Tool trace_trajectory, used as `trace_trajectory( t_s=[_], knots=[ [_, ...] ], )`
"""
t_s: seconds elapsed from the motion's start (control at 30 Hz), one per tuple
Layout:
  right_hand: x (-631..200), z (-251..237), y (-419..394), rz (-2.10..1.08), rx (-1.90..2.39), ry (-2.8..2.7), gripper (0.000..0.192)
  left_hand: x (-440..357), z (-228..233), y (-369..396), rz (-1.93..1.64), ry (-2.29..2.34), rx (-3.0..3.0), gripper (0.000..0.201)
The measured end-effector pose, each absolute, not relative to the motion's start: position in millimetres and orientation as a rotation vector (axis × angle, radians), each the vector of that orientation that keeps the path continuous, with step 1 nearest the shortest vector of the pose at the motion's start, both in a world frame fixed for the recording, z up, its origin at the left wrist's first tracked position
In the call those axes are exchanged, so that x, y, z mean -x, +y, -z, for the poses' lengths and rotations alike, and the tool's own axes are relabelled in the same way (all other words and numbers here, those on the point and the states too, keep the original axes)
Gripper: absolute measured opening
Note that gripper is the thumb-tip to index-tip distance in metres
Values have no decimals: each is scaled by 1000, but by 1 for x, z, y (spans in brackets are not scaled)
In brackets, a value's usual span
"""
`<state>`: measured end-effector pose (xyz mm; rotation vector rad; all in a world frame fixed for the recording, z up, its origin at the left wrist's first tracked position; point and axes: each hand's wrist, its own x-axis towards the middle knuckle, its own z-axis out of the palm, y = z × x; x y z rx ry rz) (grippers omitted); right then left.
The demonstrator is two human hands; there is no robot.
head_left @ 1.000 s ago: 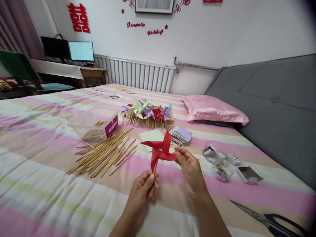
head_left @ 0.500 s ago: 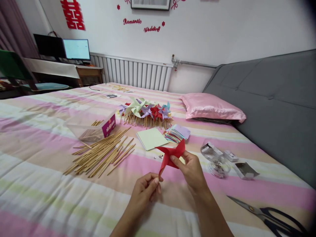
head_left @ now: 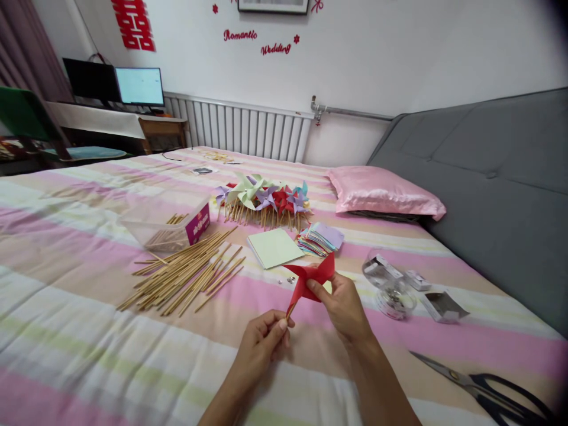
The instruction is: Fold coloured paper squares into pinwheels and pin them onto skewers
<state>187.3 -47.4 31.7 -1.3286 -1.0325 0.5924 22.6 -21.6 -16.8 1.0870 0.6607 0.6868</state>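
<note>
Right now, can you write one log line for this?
left hand: pinches stick | right hand: holds red pinwheel | nearby: loose sticks, scissors

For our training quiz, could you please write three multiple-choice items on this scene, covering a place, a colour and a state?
1. Where do the scissors lie?
A. near right on the bed
B. on the pillow
C. in the stick box

2. What colour is the held pinwheel?
A. green
B. red
C. purple

3. How is the pinwheel held?
A. lying free
B. one hand only
C. both hands

Answers: 1 A, they lie by the right edge; 2 B, its blades are red; 3 C, the left hand pinches the stick, the right hand a blade.
</note>
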Motion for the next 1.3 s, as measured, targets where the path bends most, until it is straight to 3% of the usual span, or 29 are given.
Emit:
trace_trajectory(
  t_s=[0.57, 1.3],
  knots=[
    [-186, -51, -53, -644, 1255, -1046, 23, -24, 15, -18, -698, 635, -1095, 32],
    [-189, -39, -51, -717, 1244, -999, 27, -21, 19, -18, -687, 636, -1196, 29]
  ],
)
